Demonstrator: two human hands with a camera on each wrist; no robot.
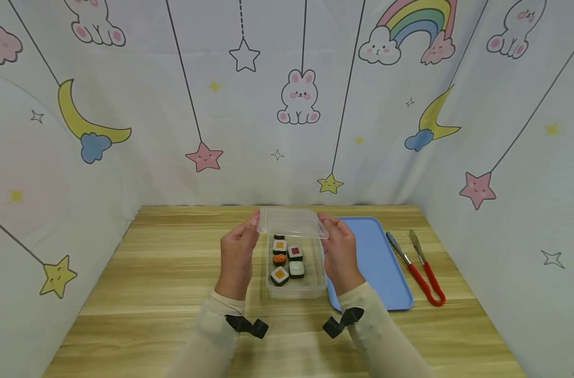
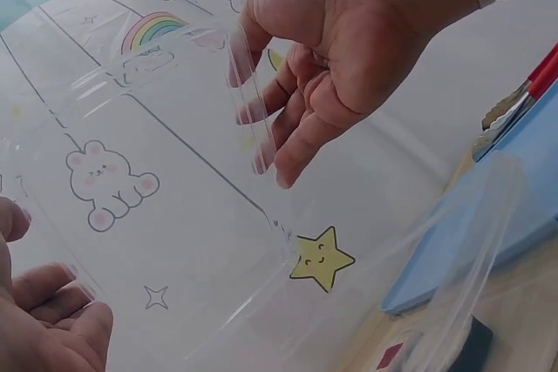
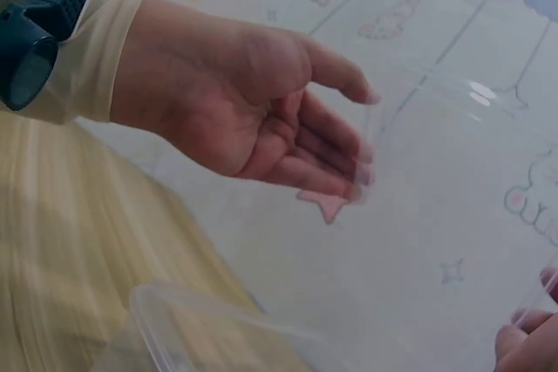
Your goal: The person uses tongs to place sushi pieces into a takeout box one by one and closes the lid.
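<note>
Both hands grip a clear plastic lid (image 1: 291, 221) by its opposite short edges, holding it raised and tilted over the far part of a clear container. My left hand (image 1: 236, 257) has thumb and fingers at the lid's left edge; my right hand (image 1: 341, 254) pinches the right edge. Below, the clear container (image 1: 296, 293) stands on the table with several sushi pieces inside, among them an orange-topped one (image 1: 279, 259) and a white-topped one (image 1: 296, 269). The lid partly covers the rearmost piece. In the right wrist view, the left hand's (image 3: 253, 111) fingertips meet the lid's edge.
A blue tray (image 1: 374, 262) lies right of the container, partly behind the right hand. Tongs (image 1: 421, 273) with red handles lie spread beside the tray's right edge. The wooden table (image 1: 173, 262) ends at a patterned cloth backdrop (image 1: 249, 115).
</note>
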